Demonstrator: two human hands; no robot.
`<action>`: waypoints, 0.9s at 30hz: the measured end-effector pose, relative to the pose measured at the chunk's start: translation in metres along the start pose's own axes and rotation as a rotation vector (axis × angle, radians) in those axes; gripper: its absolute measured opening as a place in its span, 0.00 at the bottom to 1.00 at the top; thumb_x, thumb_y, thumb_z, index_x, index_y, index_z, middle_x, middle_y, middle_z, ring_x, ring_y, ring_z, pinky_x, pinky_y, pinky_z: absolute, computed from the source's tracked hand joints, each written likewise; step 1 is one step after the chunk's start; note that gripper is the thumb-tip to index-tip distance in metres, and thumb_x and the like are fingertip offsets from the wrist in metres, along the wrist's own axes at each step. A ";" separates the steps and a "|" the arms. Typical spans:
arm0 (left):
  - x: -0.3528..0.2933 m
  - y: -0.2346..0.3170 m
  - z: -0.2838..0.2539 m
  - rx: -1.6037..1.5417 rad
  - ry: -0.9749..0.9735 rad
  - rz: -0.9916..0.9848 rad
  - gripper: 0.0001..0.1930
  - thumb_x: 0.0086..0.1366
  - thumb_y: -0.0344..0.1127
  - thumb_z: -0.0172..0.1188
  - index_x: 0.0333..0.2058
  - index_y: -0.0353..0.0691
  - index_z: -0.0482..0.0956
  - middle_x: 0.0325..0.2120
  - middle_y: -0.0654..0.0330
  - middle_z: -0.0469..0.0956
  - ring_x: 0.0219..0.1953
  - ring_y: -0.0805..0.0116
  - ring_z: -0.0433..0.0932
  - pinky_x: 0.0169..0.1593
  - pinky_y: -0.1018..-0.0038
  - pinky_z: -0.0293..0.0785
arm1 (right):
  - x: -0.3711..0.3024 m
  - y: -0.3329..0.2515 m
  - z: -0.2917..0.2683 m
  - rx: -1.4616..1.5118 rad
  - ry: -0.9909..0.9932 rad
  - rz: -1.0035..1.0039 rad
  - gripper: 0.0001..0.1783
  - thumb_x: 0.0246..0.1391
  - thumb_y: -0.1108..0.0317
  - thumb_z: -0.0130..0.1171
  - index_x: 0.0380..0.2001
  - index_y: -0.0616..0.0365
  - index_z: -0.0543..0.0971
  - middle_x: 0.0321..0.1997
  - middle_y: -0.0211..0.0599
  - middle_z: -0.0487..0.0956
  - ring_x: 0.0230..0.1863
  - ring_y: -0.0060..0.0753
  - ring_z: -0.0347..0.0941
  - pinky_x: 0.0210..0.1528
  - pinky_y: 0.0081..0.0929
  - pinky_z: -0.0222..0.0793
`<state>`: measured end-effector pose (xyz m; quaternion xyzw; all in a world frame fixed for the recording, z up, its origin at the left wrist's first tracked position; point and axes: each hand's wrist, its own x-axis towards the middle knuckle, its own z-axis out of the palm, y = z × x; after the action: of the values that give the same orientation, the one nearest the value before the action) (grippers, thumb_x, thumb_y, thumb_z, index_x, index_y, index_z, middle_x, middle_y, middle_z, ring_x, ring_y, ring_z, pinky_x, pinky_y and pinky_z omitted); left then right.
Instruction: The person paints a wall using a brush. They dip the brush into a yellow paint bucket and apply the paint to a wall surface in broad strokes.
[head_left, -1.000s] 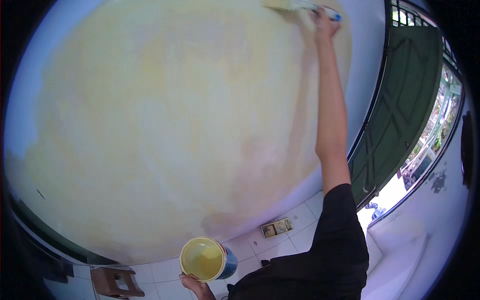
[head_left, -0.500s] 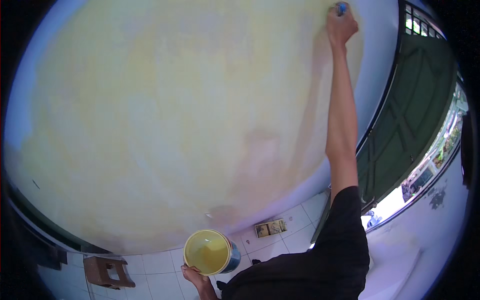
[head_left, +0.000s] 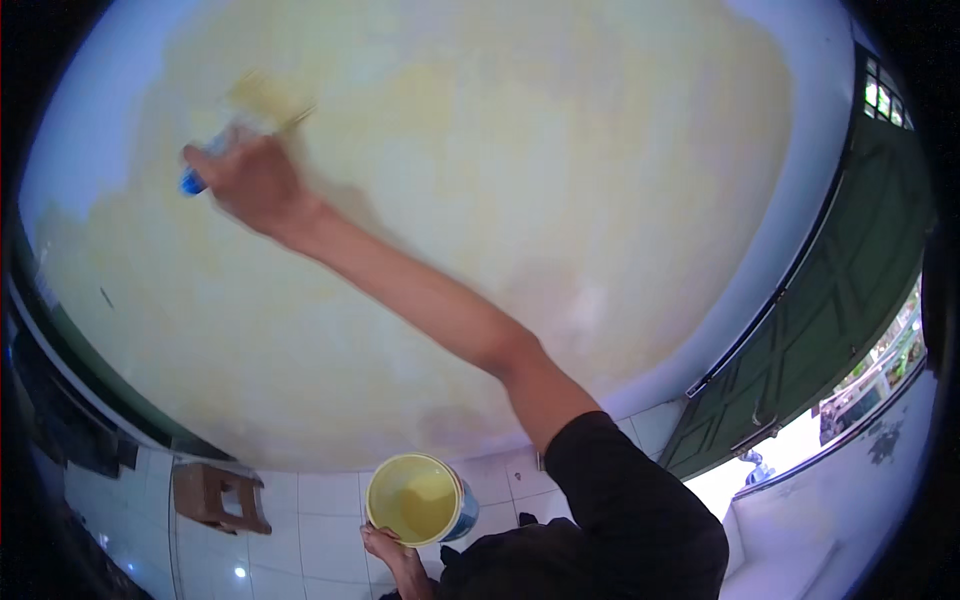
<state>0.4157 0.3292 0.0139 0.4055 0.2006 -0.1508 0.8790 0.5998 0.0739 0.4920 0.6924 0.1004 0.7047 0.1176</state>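
My right hand (head_left: 255, 185) is closed around the blue-and-white handle of a paint roller (head_left: 268, 97) near the upper left of the wall. The yellow roller head is blurred by motion. Pale yellow paint covers most of the wall (head_left: 450, 230), in uneven patches. Low in the view, my left hand (head_left: 385, 543) grips the rim of a yellow bucket (head_left: 412, 497), which is tilted so its inside shows. Yellow paint lies in the bottom of the bucket.
A brown plastic stool (head_left: 215, 497) stands on the white tiled floor (head_left: 330, 530) at the lower left. On the right is a dark green door (head_left: 800, 310), with bright outdoor light beyond it. Bluish unpainted wall edges (head_left: 75, 160) border the yellow.
My right hand has swept the roller from the upper right across to the upper left. My left hand still holds the bucket. A small tray on the floor is now hidden behind my arm.
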 end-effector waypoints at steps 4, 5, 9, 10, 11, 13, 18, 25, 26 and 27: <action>0.028 0.016 -0.037 0.028 0.013 0.124 0.15 0.63 0.36 0.38 0.17 0.43 0.60 0.12 0.63 0.62 0.16 0.71 0.63 0.22 0.74 0.64 | 0.010 -0.052 0.047 0.099 -0.191 0.023 0.10 0.41 0.74 0.58 0.31 0.51 0.77 0.14 0.40 0.69 0.18 0.40 0.70 0.23 0.37 0.68; 0.028 0.023 -0.037 0.021 0.022 0.131 0.12 0.62 0.31 0.37 0.18 0.44 0.57 0.12 0.64 0.61 0.13 0.73 0.59 0.19 0.77 0.60 | 0.017 -0.048 0.048 0.272 -0.164 0.128 0.09 0.41 0.74 0.58 0.30 0.53 0.77 0.15 0.41 0.71 0.19 0.40 0.70 0.24 0.34 0.68; 0.022 0.044 -0.027 0.072 0.092 0.141 0.12 0.60 0.25 0.36 0.19 0.45 0.56 0.12 0.65 0.59 0.10 0.76 0.56 0.16 0.79 0.56 | 0.033 -0.022 0.028 0.822 0.003 0.548 0.06 0.40 0.74 0.57 0.26 0.60 0.77 0.19 0.42 0.76 0.22 0.33 0.74 0.30 0.29 0.70; 0.019 0.046 -0.020 0.067 0.057 0.172 0.12 0.60 0.25 0.36 0.19 0.45 0.56 0.12 0.64 0.61 0.10 0.76 0.56 0.16 0.80 0.56 | 0.034 -0.006 0.022 0.790 0.017 0.554 0.07 0.39 0.74 0.58 0.26 0.61 0.77 0.19 0.42 0.76 0.23 0.32 0.75 0.31 0.28 0.70; 0.017 0.046 -0.013 0.028 0.049 0.140 0.13 0.64 0.29 0.37 0.18 0.44 0.58 0.15 0.61 0.63 0.15 0.73 0.63 0.17 0.79 0.62 | 0.030 0.019 0.018 0.698 0.069 0.488 0.06 0.41 0.75 0.59 0.27 0.62 0.77 0.19 0.40 0.76 0.24 0.28 0.75 0.31 0.27 0.71; 0.023 0.045 -0.014 0.030 -0.014 0.133 0.12 0.64 0.29 0.36 0.20 0.43 0.60 0.16 0.61 0.65 0.15 0.73 0.64 0.18 0.78 0.64 | 0.018 0.076 0.006 0.726 0.219 0.529 0.07 0.43 0.70 0.60 0.28 0.60 0.77 0.19 0.38 0.76 0.21 0.27 0.73 0.28 0.29 0.69; 0.027 0.036 -0.003 0.053 -0.084 0.070 0.09 0.59 0.27 0.36 0.21 0.41 0.62 0.19 0.60 0.68 0.18 0.71 0.66 0.25 0.77 0.69 | -0.022 0.179 -0.171 0.570 0.266 0.543 0.08 0.50 0.75 0.64 0.33 0.63 0.75 0.27 0.31 0.77 0.28 0.22 0.75 0.28 0.20 0.75; 0.012 -0.002 0.033 0.105 -0.134 0.004 0.09 0.63 0.29 0.35 0.26 0.39 0.65 0.19 0.58 0.70 0.16 0.72 0.65 0.23 0.77 0.67 | -0.072 0.266 -0.379 0.245 0.468 0.734 0.14 0.50 0.72 0.66 0.37 0.64 0.74 0.33 0.40 0.77 0.29 0.28 0.77 0.34 0.25 0.81; 0.001 -0.001 0.046 0.057 -0.083 -0.067 0.10 0.61 0.26 0.36 0.21 0.44 0.60 0.16 0.60 0.68 0.13 0.74 0.62 0.18 0.80 0.63 | -0.077 0.273 -0.394 0.197 0.476 0.727 0.14 0.50 0.72 0.66 0.37 0.64 0.74 0.33 0.40 0.77 0.29 0.28 0.77 0.33 0.25 0.81; 0.003 -0.009 0.039 0.113 -0.030 -0.011 0.12 0.63 0.30 0.34 0.25 0.39 0.66 0.15 0.60 0.68 0.11 0.75 0.60 0.17 0.80 0.61 | -0.082 0.280 -0.410 0.148 0.482 0.721 0.13 0.50 0.72 0.66 0.37 0.64 0.74 0.33 0.40 0.78 0.29 0.29 0.77 0.33 0.26 0.81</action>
<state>0.4231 0.2933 0.0298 0.4510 0.1808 -0.1725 0.8568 0.1833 -0.2089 0.4907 0.5058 -0.0727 0.8329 -0.2125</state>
